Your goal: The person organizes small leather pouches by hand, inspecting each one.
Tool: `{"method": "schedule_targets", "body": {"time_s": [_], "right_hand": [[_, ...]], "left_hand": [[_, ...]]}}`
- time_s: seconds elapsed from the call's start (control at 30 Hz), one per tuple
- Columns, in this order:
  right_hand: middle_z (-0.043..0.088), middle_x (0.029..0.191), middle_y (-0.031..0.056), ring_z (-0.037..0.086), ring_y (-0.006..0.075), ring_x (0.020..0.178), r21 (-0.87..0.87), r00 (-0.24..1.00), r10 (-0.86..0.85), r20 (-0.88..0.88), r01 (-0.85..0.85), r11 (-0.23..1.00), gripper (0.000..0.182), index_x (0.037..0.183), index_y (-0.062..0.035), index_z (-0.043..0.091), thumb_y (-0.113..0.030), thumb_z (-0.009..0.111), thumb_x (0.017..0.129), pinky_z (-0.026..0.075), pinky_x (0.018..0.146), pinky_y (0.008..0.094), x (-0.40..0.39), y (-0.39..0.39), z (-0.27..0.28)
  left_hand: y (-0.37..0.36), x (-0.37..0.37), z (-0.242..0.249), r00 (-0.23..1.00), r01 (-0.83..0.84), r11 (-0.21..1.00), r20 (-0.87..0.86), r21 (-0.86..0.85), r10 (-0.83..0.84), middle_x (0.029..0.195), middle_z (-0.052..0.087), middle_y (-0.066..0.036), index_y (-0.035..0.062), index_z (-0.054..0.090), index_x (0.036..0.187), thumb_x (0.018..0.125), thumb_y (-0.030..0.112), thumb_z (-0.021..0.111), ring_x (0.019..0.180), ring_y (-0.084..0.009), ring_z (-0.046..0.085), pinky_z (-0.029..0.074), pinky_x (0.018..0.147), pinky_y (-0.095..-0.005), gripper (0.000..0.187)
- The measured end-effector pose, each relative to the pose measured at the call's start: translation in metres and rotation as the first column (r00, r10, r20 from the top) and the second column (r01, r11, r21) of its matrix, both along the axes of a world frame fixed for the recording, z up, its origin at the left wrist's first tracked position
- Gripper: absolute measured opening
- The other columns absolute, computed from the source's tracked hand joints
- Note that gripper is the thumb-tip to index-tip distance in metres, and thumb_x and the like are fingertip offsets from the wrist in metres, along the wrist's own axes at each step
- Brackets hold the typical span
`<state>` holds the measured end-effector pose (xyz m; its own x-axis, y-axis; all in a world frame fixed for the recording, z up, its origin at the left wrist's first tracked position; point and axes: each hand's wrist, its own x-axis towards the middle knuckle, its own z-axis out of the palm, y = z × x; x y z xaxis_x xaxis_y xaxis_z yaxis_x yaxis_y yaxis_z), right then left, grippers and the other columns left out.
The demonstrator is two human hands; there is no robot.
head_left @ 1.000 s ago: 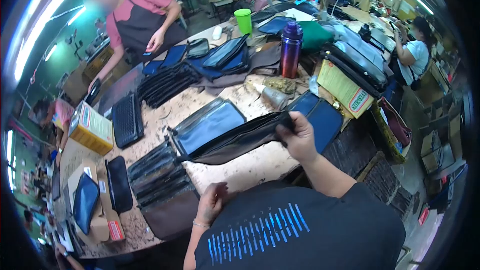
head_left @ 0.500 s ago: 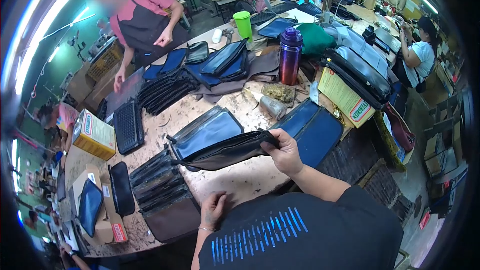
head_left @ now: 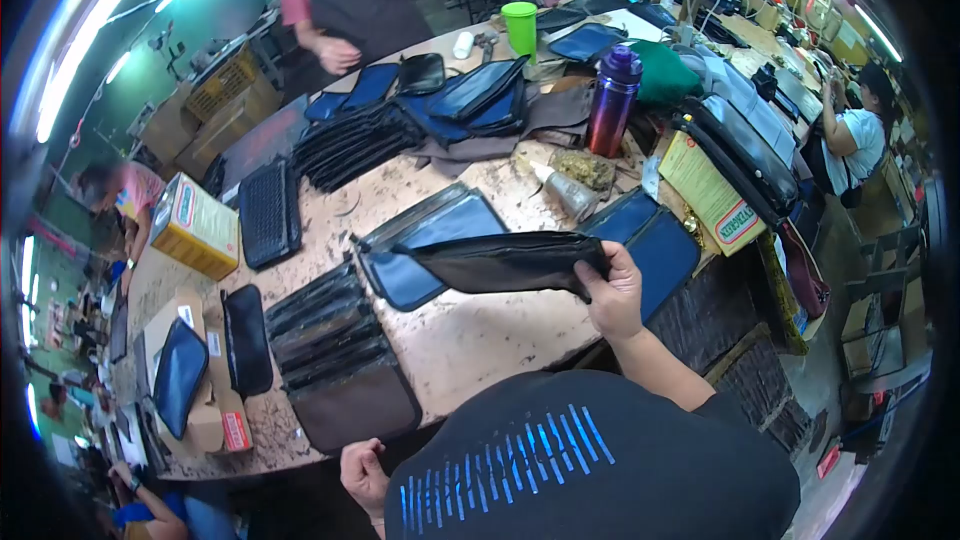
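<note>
My right hand pinches the right end of a long dark pouch piece, which is held above the table and partly covers a blue panel. At the table's front edge, my left hand is closed, fingers curled; whether anything is inside is hidden. A stack of dark pieces lies just beyond it. To the right of the held piece lies another blue panel.
Across the table stands a person in a dark apron. Also there are a yellow can, a purple-red bottle, a green cup, a cone-shaped container and an open carton.
My right hand has raised the dark piece and moved it right. My left hand has drawn back off the table toward my body. The person across has shifted and lifted one arm.
</note>
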<state>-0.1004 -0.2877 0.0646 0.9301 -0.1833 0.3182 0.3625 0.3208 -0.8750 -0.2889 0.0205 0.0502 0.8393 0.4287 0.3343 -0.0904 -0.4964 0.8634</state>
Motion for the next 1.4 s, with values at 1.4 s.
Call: {"method": "schedule_targets", "body": {"time_s": [1.4], "right_hand": [[0.049, 0.105, 0.0074, 0.047, 0.0130, 0.102, -0.186, 0.794, 0.592, 0.142, -0.565, 0.803, 0.024, 0.102, -0.0047, 0.048, -0.004, 0.058, 0.080, 0.042, 0.084, 0.0268, 0.036, 0.044, -0.029]], "left_hand": [[-0.094, 0.209, 0.037, 0.752, 0.426, 0.642, 0.145, 0.637, -0.643, 0.100, 0.057, -0.010, 0.0047, 0.054, 0.076, 0.062, 0.003, 0.063, 0.083, -0.0257, 0.056, 0.045, 0.066, -0.0335, 0.017]]}}
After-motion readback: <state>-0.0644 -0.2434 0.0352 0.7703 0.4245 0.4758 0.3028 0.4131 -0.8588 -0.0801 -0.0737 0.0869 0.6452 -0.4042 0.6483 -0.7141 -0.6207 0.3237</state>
